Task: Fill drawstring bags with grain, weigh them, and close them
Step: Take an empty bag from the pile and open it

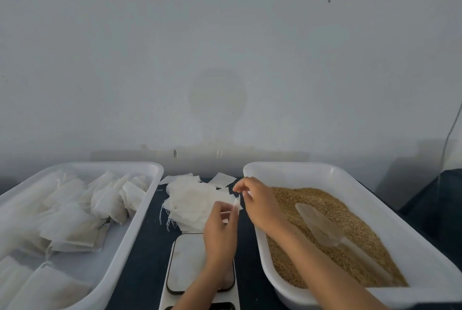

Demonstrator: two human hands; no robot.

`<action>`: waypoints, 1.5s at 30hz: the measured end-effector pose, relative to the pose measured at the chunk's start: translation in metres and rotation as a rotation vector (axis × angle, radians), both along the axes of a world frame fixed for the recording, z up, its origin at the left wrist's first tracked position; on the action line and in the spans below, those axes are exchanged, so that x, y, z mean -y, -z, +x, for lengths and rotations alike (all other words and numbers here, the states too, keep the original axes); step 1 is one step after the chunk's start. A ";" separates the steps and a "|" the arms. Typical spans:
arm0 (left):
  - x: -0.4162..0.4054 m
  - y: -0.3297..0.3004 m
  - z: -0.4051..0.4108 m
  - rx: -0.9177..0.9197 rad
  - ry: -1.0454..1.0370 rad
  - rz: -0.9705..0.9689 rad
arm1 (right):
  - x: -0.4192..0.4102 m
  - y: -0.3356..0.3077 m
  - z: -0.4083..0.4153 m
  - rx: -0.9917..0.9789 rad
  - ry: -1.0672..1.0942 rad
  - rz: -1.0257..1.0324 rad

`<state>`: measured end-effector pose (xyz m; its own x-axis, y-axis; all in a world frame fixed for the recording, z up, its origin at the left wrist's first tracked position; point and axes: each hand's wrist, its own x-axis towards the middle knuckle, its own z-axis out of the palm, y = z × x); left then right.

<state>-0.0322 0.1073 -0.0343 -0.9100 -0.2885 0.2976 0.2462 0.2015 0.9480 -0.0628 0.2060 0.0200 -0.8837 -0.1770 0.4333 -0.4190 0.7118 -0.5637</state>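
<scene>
A loose pile of empty white drawstring bags [192, 199] lies on the dark table between two tubs. My left hand [221, 229] pinches the corner of one thin bag [237, 202] at the pile's right edge. My right hand [255, 199] pinches the same bag from the other side, fingers curled at its top. Brown grain [350, 224] fills the right white tub [300, 167], with a clear plastic scoop [322, 227] lying on it. A small scale [186, 262] sits near the front, partly under my left forearm.
The left white tub [140, 167] holds several filled, closed bags [75, 224]. A grey wall stands close behind the table. A dark object [445, 199] and a thin cable [450, 134] are at the far right.
</scene>
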 end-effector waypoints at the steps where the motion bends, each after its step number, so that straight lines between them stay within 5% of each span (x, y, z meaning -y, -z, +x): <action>1: 0.001 -0.009 0.001 -0.007 0.034 0.097 | -0.006 -0.004 0.005 0.023 -0.017 -0.067; 12: -0.032 -0.083 0.002 0.054 0.526 0.568 | -0.078 -0.041 0.044 0.555 -0.143 -0.929; 16: -0.052 -0.071 -0.006 0.157 0.526 0.645 | -0.101 -0.029 0.050 0.576 -0.029 -0.900; 19: -0.067 -0.055 -0.009 0.101 0.357 0.336 | -0.117 -0.018 0.050 0.532 0.094 -0.853; 21: -0.072 -0.045 -0.010 -0.113 0.312 0.026 | -0.124 -0.010 0.050 0.517 0.177 -0.757; 23: -0.076 -0.042 -0.011 -0.309 0.398 -0.261 | -0.128 -0.002 0.046 0.513 0.230 -0.722; 26: -0.082 -0.033 -0.014 -0.364 0.562 -0.606 | -0.128 0.004 0.041 0.560 0.235 -0.853; 31: -0.087 -0.027 -0.016 -0.377 0.461 -0.726 | -0.130 0.006 0.042 0.543 0.225 -0.801; 35: -0.089 -0.024 -0.017 -0.252 0.426 -0.797 | -0.128 0.008 0.043 0.559 0.122 -1.013; 37: -0.089 -0.027 -0.019 -0.125 0.506 -0.733 | -0.127 0.008 0.044 0.585 0.073 -1.001; 41: -0.084 -0.043 -0.017 0.146 0.971 -0.255 | -0.125 0.007 0.048 0.623 0.027 -0.808; 45: -0.081 -0.046 -0.017 0.211 0.997 -0.182 | -0.127 0.007 0.049 0.603 0.023 -0.891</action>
